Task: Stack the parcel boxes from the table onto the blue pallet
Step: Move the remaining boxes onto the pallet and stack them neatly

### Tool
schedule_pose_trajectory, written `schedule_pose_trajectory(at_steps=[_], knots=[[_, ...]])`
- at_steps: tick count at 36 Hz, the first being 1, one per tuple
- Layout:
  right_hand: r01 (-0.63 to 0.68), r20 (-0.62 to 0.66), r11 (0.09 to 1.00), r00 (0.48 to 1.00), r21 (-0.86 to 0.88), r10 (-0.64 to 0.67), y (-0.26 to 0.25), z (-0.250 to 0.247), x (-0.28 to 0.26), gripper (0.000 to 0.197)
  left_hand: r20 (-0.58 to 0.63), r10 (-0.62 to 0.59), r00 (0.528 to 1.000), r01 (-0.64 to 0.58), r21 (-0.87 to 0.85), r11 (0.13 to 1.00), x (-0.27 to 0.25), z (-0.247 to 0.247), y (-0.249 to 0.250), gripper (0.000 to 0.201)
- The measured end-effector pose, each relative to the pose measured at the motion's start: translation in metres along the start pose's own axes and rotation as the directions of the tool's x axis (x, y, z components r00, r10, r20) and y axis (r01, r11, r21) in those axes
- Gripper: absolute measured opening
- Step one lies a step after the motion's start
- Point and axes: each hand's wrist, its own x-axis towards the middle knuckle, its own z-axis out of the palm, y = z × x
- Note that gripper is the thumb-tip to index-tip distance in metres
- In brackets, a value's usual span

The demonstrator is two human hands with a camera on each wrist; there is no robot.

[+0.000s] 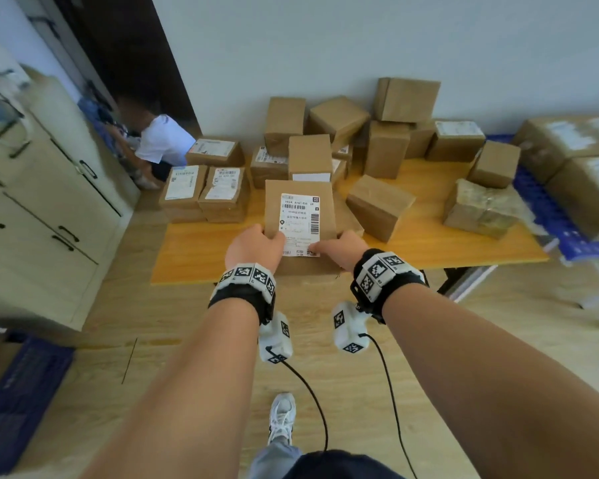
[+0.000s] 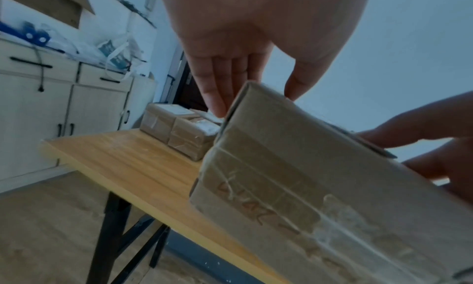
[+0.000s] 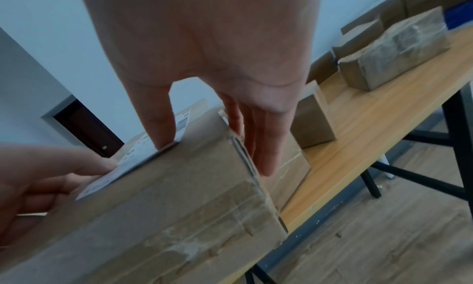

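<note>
A brown parcel box (image 1: 300, 216) with a white shipping label lies at the front edge of the wooden table (image 1: 204, 250), its near end past the edge. My left hand (image 1: 253, 247) grips its near left corner, thumb on top and fingers down the side (image 2: 217, 90). My right hand (image 1: 339, 248) grips the near right corner, thumb on the label (image 3: 161, 126). The box (image 2: 307, 187) (image 3: 179, 197) fills both wrist views. Several more parcel boxes (image 1: 381, 205) crowd the table behind it. The blue pallet (image 1: 547, 216) stands at the right, carrying large boxes (image 1: 567, 146).
Pale cabinets (image 1: 49, 202) line the left wall. A person in a white shirt (image 1: 163, 140) crouches by the dark doorway. Another blue pallet-like thing (image 1: 18, 392) lies on the floor at lower left. My shoe (image 1: 282, 416) stands on the wooden floor before the table.
</note>
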Motion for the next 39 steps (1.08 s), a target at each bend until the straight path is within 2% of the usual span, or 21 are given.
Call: schedule_pose_trajectory(at_steps=[4,7,9,14,17,20,28,31,34,39], knots=[[0.042,-0.060,0.998,0.997,0.041,-0.040,0.015,-0.040,-0.016,0.076,-0.049,0.092,0.995,-0.093,-0.002,0.996,-0.018,0.005,0.037,0.025],[0.046,-0.120,0.994,0.992,0.100,-0.033,0.030,-0.070,-0.024,0.067,-0.042,0.168,0.985,-0.168,0.000,0.986,-0.026,0.015,0.070,0.025],[0.034,-0.183,0.991,0.983,0.132,-0.009,0.041,-0.092,-0.029,0.061,-0.022,0.222,0.975,-0.222,0.009,0.975,-0.031,0.023,0.094,0.026],[-0.011,-0.326,0.983,0.943,0.185,0.072,0.073,-0.151,-0.033,0.069,0.041,0.356,0.933,-0.357,0.018,0.934,-0.038,0.056,0.159,0.031],[-0.047,-0.388,0.973,0.912,0.226,0.134,0.094,-0.186,-0.033,0.067,0.085,0.421,0.903,-0.423,0.019,0.906,-0.041,0.078,0.200,0.030],[-0.081,-0.445,0.958,0.872,0.274,0.201,0.115,-0.224,-0.030,0.060,0.136,0.499,0.856,-0.504,0.002,0.864,-0.044,0.102,0.241,0.030],[-0.137,-0.567,0.912,0.745,0.386,0.352,0.164,-0.319,-0.020,0.058,0.289,0.655,0.698,-0.652,-0.122,0.748,-0.049,0.165,0.352,0.026],[-0.132,-0.610,0.888,0.682,0.441,0.404,0.180,-0.353,-0.018,0.057,0.307,0.698,0.647,-0.695,-0.140,0.705,-0.053,0.183,0.394,0.027],[-0.108,-0.645,0.857,0.612,0.504,0.457,0.199,-0.382,-0.018,0.054,0.339,0.747,0.572,-0.740,-0.177,0.648,-0.060,0.205,0.434,0.027],[-0.028,-0.671,0.807,0.539,0.590,0.509,0.228,-0.420,-0.016,0.053,0.383,0.766,0.516,-0.733,-0.266,0.627,-0.078,0.238,0.484,0.025]])
